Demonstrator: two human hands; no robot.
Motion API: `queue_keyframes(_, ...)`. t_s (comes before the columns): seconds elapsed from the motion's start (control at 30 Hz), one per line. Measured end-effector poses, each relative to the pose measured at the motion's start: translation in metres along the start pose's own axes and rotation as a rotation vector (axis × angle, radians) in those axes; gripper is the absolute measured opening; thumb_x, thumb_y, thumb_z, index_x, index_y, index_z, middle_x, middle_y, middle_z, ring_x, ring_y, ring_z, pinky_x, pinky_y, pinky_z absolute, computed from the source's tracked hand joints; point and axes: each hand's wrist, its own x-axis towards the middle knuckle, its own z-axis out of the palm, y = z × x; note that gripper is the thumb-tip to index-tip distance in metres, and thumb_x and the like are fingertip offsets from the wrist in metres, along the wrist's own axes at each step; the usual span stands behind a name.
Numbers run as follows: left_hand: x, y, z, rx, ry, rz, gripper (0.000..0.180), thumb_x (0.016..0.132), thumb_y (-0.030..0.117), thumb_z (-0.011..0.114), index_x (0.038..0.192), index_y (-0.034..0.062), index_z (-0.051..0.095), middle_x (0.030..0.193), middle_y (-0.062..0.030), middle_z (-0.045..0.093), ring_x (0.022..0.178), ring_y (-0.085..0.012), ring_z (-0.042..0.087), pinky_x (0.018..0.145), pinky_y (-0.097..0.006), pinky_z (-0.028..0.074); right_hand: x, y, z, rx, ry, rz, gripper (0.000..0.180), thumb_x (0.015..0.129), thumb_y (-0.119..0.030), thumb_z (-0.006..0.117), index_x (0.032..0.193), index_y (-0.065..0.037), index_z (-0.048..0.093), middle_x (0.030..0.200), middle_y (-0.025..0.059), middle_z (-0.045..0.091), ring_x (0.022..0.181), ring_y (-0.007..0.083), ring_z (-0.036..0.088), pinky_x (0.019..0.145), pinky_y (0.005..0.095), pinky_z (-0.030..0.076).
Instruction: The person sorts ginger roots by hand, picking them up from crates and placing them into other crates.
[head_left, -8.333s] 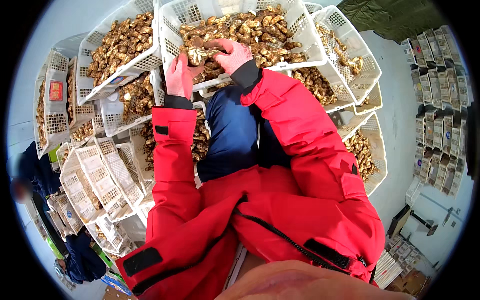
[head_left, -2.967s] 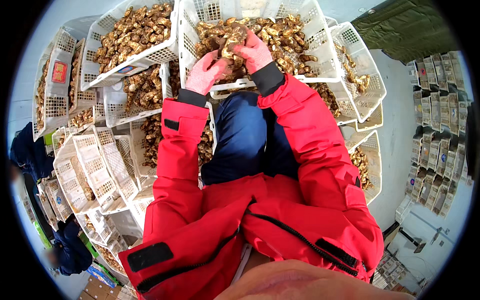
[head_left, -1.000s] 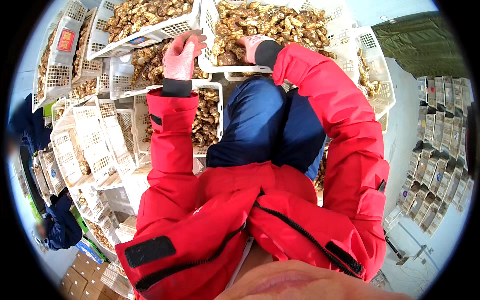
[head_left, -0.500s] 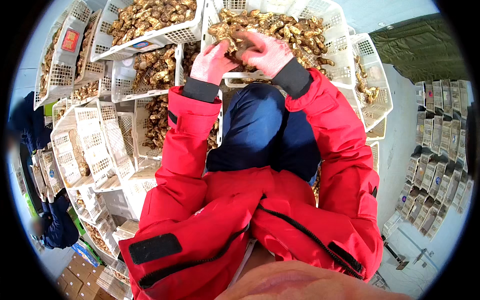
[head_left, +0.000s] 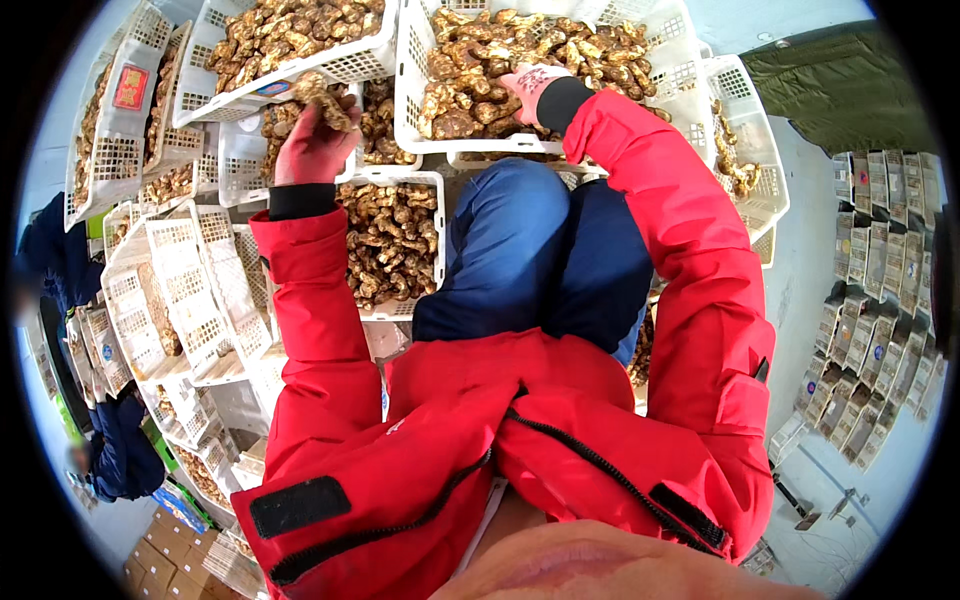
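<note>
My left hand (head_left: 314,150), in a pinkish glove, is closed around a thick brown-and-cream mushroom (head_left: 322,98), raised over the crates at the left. At the front, my right hand (head_left: 530,90), gloved the same way, is down in a large white plastic crate (head_left: 545,146) heaped with mushrooms (head_left: 470,60). Its fingers curl against mushrooms there, and their tips are partly hidden. Below my left hand is a lower white crate (head_left: 440,235) filled with small dark mushrooms (head_left: 390,245).
Another full crate (head_left: 360,65) sits at the upper left, with more crates (head_left: 125,150) beyond it. A crate at the right (head_left: 765,190) holds a few mushrooms. Several white crates (head_left: 185,265) stand at the left, where co-workers in dark clothes (head_left: 125,450) are busy. Dark green cloth (head_left: 840,90) lies upper right.
My hands were together over the large crate. The left has moved left and down with a mushroom, uncovering the crate of small ones; the right has stayed over the large crate.
</note>
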Motion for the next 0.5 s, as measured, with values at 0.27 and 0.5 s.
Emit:
queue_keyframes(0.27,0.013,-0.058,0.048,0.748,0.309,0.039,0.036,0.077,0.014,0.055,0.106,-0.0026,0.042,0.105,-0.0165,0.05,0.095,-0.0287,0.05,0.079,-0.039,0.04,-0.017,0.04,-0.006,1.414,0.073,0.107,0.036,0.082,-0.023,0.047,0.115,-0.009,0.045,0.104,0.0078,0.054,0.08,0.0181,0.058,0.068,0.0273,0.047)
queue_keyframes(0.5,0.041,-0.088,0.043,1.462,0.385,0.089,0.042,0.074,0.014,0.06,0.108,-0.006,0.046,0.092,-0.0097,0.057,0.075,-0.0111,0.055,0.06,-0.02,0.044,-0.06,0.034,-0.023,1.785,0.168,-0.283,0.046,0.086,-0.035,0.041,0.117,-0.002,0.041,0.084,0.0099,0.055,0.061,0.0102,0.048,0.054,0.0195,0.037)
